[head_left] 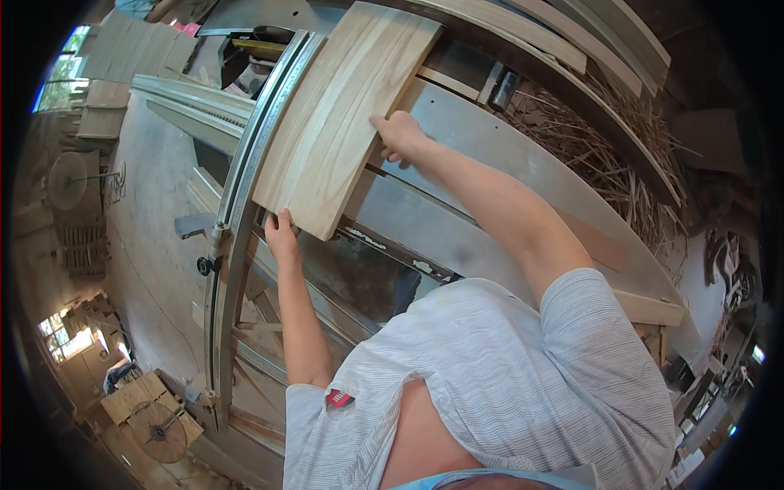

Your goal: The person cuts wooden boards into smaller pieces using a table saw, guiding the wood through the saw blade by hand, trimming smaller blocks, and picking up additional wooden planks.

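Note:
A wide, pale wooden board [343,114] lies across the metal saw table, its left long edge running beside a metal rail with a scale [265,114]. My left hand [282,235] grips the board's near left corner, thumb on top and the other fingers underneath, mostly hidden. At the board's right long edge is my right hand [400,139], its thumb reaching onto the top face and its fingers curled beside the edge. The grey metal table top [465,155] shows to the right of the board.
Long wooden strips [563,41] lie along the far right side. A heap of thin offcuts [580,139] sits behind the table's right edge. Stacked boards [135,49] stand at the far left, and a round fan [159,431] is at lower left.

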